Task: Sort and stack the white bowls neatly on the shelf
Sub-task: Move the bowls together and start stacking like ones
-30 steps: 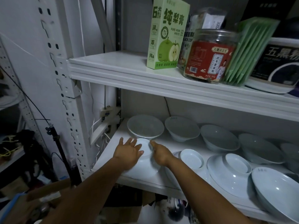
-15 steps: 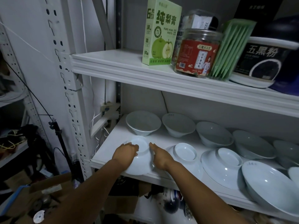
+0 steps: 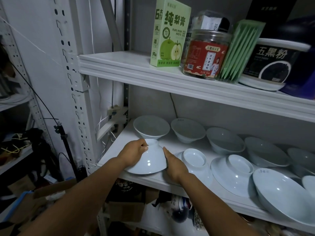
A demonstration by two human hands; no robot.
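Lower shelf (image 3: 170,142), near-left corner: inverted white bowl (image 3: 148,161), foot up, rim at front edge. Left hand (image 3: 134,151) curled over foot and left wall. Right hand (image 3: 173,165) fingers straight, pressed on right wall. Bowl between hands, both equally near. Upright bowl (image 3: 151,127) just behind it.

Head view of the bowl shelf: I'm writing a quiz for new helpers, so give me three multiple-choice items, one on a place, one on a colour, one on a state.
1. Where does the green box stand? A. upper shelf B. lower shelf C. floor
2. The jar has a label that is: A. blue B. red C. yellow
3. The bowl between the left hand and the right hand is: A. upright B. upside down C. broken

Answers: A, the green box stands beside the jar on the upper shelf; B, a red label wraps the jar; B, the bowl's foot points up.
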